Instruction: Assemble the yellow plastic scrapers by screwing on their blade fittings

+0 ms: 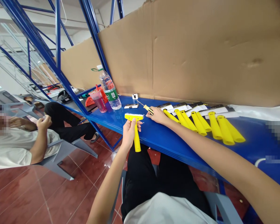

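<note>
My left hand point(130, 133) is closed around a yellow T-shaped scraper point(137, 141), its wide head up and its handle hanging down in front of the table edge. The thumb presses just below the head. In my right hand point(159, 115) is a screwdriver point(148, 109) with a yellow and black handle; its shaft points away to the upper left, apart from the scraper. Beyond the screwdriver tip lies a small white and black object point(135, 96). A small flat packet point(131, 106) rests behind the scraper head.
Several yellow scraper handles point(216, 126) lie in a row on the blue table point(158, 137), with cards at their far ends. A large water bottle point(112, 91) and pink cup point(99, 101) stand at the left. Cardboard point(189, 53) walls the back. A seated person point(16, 140) is at the left.
</note>
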### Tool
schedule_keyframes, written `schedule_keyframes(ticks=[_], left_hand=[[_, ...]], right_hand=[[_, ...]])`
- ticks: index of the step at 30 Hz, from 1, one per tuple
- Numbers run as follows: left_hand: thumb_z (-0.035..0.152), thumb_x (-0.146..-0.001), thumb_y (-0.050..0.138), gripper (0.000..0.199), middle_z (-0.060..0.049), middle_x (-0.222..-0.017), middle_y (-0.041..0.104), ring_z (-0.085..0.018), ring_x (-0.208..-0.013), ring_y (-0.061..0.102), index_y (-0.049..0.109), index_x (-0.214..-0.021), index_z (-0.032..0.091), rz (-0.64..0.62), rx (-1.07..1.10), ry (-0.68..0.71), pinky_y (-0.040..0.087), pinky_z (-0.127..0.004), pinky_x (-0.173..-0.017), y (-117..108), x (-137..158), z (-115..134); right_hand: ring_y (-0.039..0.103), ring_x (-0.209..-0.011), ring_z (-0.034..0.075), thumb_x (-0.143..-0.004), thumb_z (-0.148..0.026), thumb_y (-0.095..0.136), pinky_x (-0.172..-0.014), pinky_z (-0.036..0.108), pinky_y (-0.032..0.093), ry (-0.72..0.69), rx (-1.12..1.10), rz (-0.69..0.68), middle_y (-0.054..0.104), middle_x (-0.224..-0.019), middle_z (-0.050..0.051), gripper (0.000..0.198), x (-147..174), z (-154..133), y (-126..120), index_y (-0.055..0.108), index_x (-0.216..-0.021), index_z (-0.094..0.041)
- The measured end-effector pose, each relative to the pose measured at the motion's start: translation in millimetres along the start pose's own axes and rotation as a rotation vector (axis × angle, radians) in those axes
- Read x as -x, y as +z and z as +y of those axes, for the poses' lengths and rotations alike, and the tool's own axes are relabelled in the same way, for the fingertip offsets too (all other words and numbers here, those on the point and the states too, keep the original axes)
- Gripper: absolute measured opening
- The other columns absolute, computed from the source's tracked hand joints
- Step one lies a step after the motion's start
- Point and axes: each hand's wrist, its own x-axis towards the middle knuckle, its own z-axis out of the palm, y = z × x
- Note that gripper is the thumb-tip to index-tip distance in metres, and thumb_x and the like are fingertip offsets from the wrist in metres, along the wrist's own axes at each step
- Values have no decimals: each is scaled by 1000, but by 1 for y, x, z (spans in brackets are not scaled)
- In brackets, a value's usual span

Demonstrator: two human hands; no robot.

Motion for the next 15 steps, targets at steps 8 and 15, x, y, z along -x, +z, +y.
schedule_keyframes(ticks=[8, 15], left_hand=[[62, -104, 75, 46, -12, -97, 82, -13, -65, 67, 71, -98, 16, 18, -13, -14, 55, -29, -63, -1, -1, -1], [62, -103, 76, 47, -13, -98, 83, -14, -64, 67, 69, -97, 16, 40, -24, -11, 57, -29, -64, 3, -2, -1]], right_hand=[[72, -101, 33, -104, -29, 79, -87, 38, 47, -17, -21, 100, 80, -105, 14, 17, 2, 2, 3, 64, -99, -23], [74, -91, 27, -104, -38, 72, -87, 38, 54, -81, -329, 281, 82, -102, 7, 17, 18, -19, -7, 62, -97, -26]])
